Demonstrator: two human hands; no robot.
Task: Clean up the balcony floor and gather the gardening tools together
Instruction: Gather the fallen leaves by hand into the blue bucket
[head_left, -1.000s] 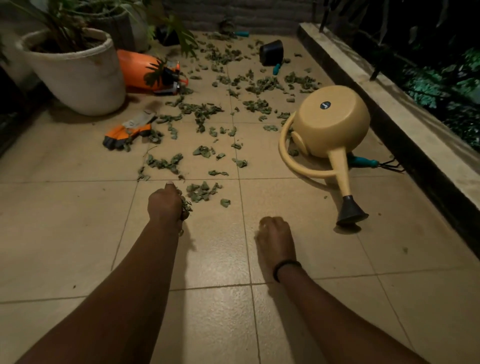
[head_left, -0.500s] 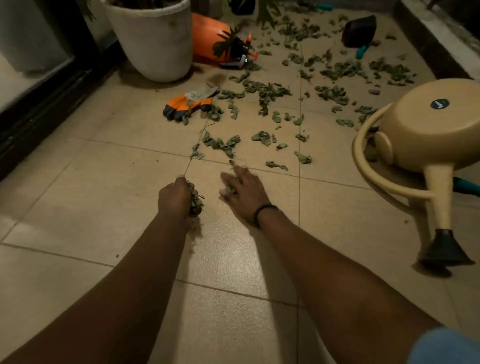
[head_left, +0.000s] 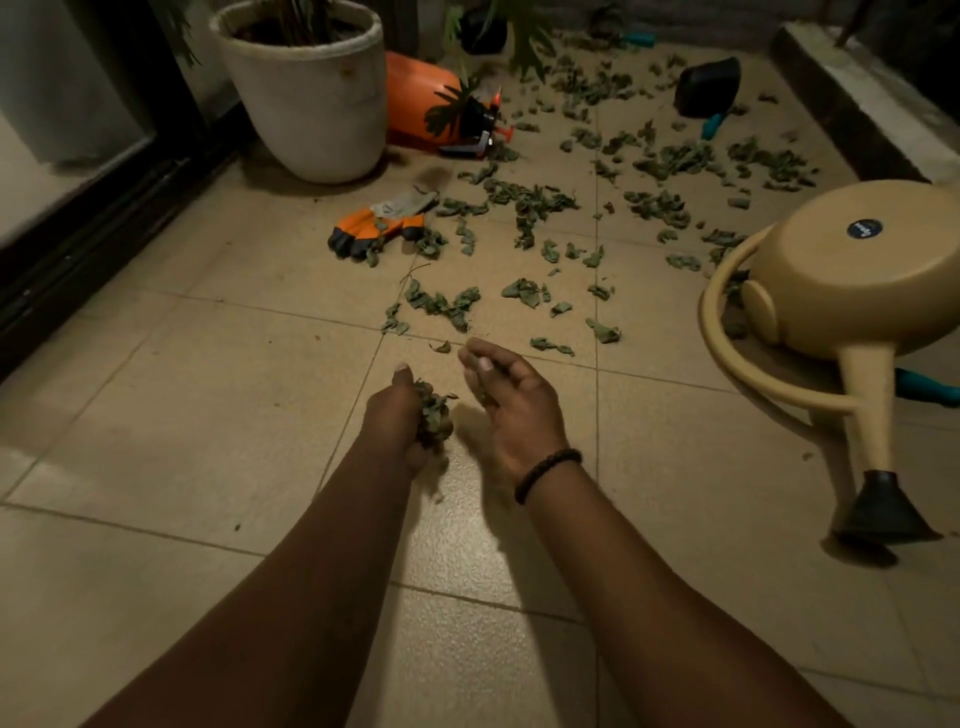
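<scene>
Dry green leaves (head_left: 530, 208) lie scattered over the tiled balcony floor (head_left: 208, 415). My left hand (head_left: 397, 415) grips a bunch of gathered leaves (head_left: 434, 415) just above the tiles. Beside it, my right hand (head_left: 511, 400) is lifted, its fingers curled round a few leaves pinched at the fingertips. A tan watering can (head_left: 841, 291) lies tipped over at the right. An orange sprayer (head_left: 431, 101) lies on its side behind an orange and grey glove (head_left: 379, 223). A teal-handled tool (head_left: 927, 387) pokes out from under the can.
A large white planter (head_left: 306, 93) stands at the back left beside a dark door frame (head_left: 93, 218). A small black pot (head_left: 709, 85) lies tipped at the back, with a teal tool (head_left: 714, 124) next to it. A raised ledge (head_left: 857, 104) borders the right side.
My right hand has lifted off the floor with a few leaves and turned toward the left hand. The view has shifted closer and leftward.
</scene>
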